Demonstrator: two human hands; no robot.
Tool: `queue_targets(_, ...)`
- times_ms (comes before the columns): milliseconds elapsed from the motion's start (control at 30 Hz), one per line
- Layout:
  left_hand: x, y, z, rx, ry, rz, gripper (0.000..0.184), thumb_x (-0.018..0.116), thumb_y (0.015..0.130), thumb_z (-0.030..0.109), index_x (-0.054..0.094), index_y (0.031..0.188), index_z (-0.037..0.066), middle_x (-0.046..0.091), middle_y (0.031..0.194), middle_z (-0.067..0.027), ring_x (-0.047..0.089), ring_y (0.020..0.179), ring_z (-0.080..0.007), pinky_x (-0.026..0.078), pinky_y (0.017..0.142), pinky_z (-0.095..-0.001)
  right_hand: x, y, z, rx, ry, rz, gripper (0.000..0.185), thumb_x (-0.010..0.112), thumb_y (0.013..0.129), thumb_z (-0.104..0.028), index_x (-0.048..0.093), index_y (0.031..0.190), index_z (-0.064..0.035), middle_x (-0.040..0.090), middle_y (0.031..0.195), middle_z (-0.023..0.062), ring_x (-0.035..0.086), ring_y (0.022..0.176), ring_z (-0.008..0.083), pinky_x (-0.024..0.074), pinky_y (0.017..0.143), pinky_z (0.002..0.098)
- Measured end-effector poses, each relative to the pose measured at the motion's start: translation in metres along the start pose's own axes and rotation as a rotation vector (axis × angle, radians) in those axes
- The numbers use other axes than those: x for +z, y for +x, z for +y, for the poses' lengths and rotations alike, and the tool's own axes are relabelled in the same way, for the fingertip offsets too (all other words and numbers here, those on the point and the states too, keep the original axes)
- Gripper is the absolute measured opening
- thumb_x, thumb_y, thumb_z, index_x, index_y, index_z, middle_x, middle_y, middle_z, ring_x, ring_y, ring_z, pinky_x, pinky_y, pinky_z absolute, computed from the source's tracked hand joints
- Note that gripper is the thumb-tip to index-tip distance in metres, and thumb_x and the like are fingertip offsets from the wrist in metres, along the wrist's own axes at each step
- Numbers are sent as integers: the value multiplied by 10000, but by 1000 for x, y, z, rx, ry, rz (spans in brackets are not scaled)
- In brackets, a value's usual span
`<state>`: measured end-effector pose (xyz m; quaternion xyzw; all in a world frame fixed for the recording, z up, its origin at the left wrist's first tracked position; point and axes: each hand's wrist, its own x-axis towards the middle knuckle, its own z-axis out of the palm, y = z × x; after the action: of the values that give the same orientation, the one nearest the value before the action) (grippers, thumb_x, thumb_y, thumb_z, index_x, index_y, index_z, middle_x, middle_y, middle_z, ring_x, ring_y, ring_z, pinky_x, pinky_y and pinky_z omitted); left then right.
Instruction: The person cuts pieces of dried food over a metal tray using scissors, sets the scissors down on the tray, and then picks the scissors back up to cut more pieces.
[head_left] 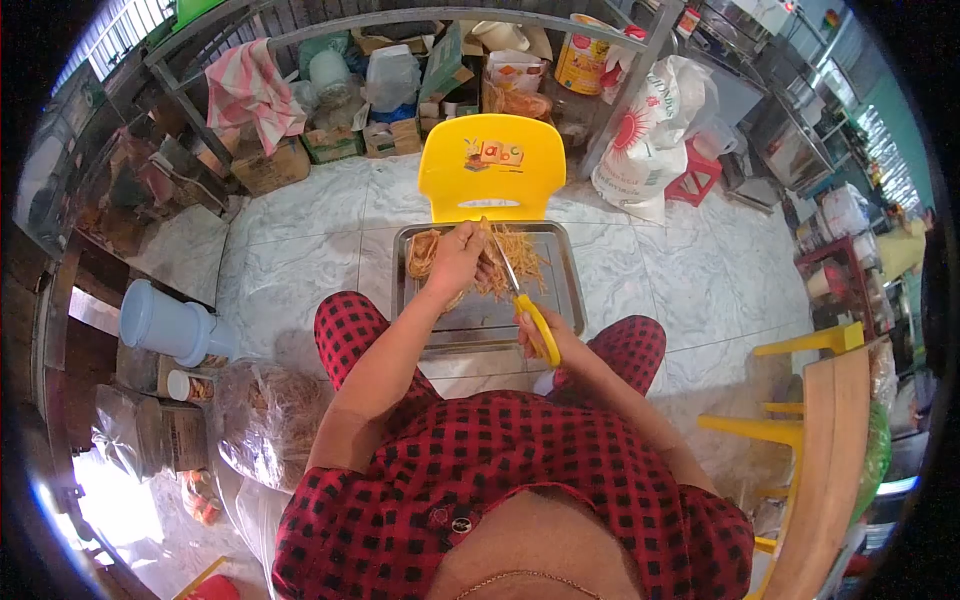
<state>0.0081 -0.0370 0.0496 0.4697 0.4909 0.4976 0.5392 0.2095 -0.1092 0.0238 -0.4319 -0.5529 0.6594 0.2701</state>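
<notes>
A metal tray (572, 290) rests on a yellow chair in front of me, with light brown strips (522, 262) spread over its middle and right. Larger tan pieces (423, 254) lie at its left. My left hand (460, 259) is over the tray, its fingers closed round a tan piece near the scissor tips. My right hand (552, 335) grips the yellow handles of the scissors (543, 332) at the tray's right front corner. The blades point up and left, towards my left hand.
The yellow chair back (492, 160) stands behind the tray. Boxes and bags line the far wall, with a white sack (650, 135) at the right. Blue buckets (160, 320) and a large plastic bag (270, 420) are at the left. A wooden board (825, 470) is at the right.
</notes>
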Motion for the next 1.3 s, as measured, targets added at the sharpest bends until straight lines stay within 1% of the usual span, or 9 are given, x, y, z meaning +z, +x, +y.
queue_targets(100, 0, 2, -8, 61, 42, 40, 168, 425, 929, 170, 478, 900, 14, 526, 636, -56, 582, 475, -144, 460, 386, -249, 3, -3, -9, 58, -23, 16, 334, 492, 898, -375, 494, 942, -44, 483, 607, 6, 471, 436, 93, 406, 407, 238)
queue_targets(300, 3, 4, -11, 40, 3, 73, 174, 422, 928, 174, 473, 874, 17, 541, 626, -68, 585, 461, -153, 444, 358, -252, -3, -1, -3, 66, 49, -2, 292, 547, 878, -324, 505, 955, -45, 456, 542, -6, 459, 412, 93, 394, 390, 238)
queue_targets(367, 4, 3, -10, 18, -37, 65, 176, 421, 928, 175, 471, 868, 17, 539, 619, -67, 586, 461, -152, 440, 353, -252, 0, -2, -7, 127, 77, 41, 289, 562, 870, -308, 506, 958, -38, 437, 513, -14, 452, 400, 96, 390, 385, 238)
queue_targets(533, 6, 2, -9, 11, -17, 69, 180, 418, 929, 178, 465, 859, 19, 534, 604, -65, 586, 463, -150, 438, 350, -251, 3, -5, -5, 98, 29, 35, 330, 540, 879, -343, 490, 977, -32, 471, 576, 2, 469, 430, 95, 393, 392, 236)
queue_targets(700, 4, 1, -14, 7, 47, -47, 185, 417, 929, 179, 464, 852, 18, 540, 609, -68, 586, 458, -155, 452, 359, -251, -1, 6, 6, 70, -20, 2, 385, 510, 883, -403, 470, 1021, -45, 491, 641, 13, 487, 465, 97, 402, 408, 245)
queue_targets(1000, 8, -1, -19, -58, -145, -22, 174, 418, 923, 177, 459, 855, 22, 559, 625, -86, 595, 472, -165, 464, 369, -256, 7, 1, 1, 72, 44, 33, 356, 553, 867, -373, 486, 1000, -50, 469, 572, 6, 477, 455, 90, 390, 395, 241)
queue_targets(1100, 7, -2, -17, -46, -109, -22, 179, 410, 924, 184, 462, 858, 26, 560, 613, -80, 592, 469, -162, 463, 366, -258, 7, 0, -2, 137, 37, 49, 347, 568, 861, -351, 494, 1006, -45, 467, 561, 4, 471, 440, 95, 387, 391, 235)
queue_targets(1200, 5, 0, -21, -61, -43, -86, 169, 405, 922, 174, 463, 858, 29, 557, 595, -75, 587, 462, -161, 461, 365, -256, 5, 6, 9, 130, 91, 58, 378, 554, 865, -374, 491, 1021, -36, 463, 543, 8, 466, 426, 100, 391, 392, 238)
queue_targets(1300, 14, -8, -22, -110, -36, -132, 152, 414, 916, 159, 467, 857, 29, 553, 582, -72, 583, 456, -160, 459, 362, -254, 5, 10, 10, 69, 18, 92, 408, 539, 867, -403, 490, 1027, -30, 460, 530, 12, 467, 421, 104, 398, 397, 241)
